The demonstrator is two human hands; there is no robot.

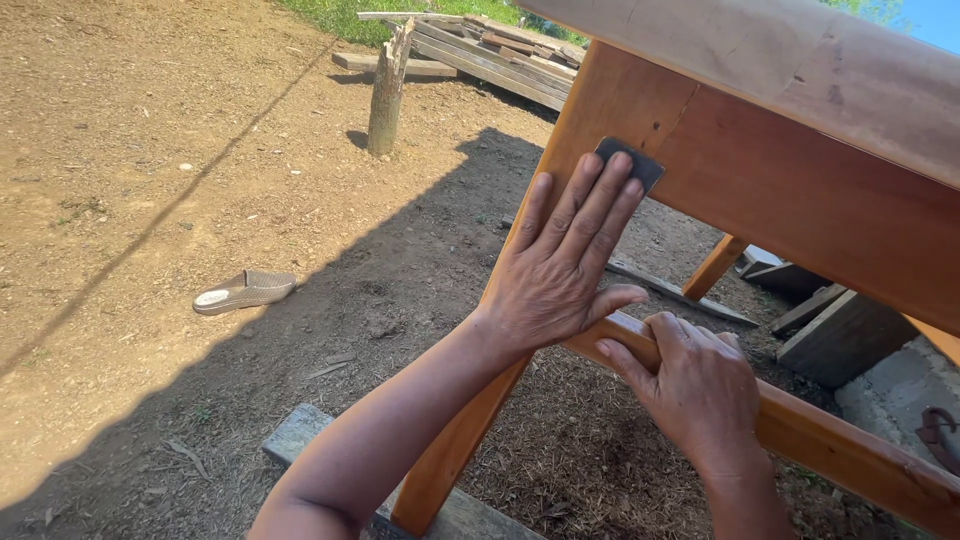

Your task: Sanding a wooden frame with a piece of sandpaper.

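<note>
My left hand (555, 270) lies flat, fingers spread, pressing a small dark sheet of sandpaper (634, 160) against the upper part of a slanted orange-brown wooden table leg (605, 105). Only the sheet's top corner shows past my fingertips. My right hand (695, 390) is wrapped around the lower wooden crossbar (835, 445), just right of where it meets the leg. Above are the reddish apron board (800, 205) and the pale table top (800, 70).
The table stands on bare dirt, half in shadow. A grey slipper (243, 291) lies to the left. A wooden post (386, 90) and stacked planks (490, 50) are at the back. A plank (298, 435) lies by the leg's foot; wood blocks (840, 335) sit under the table.
</note>
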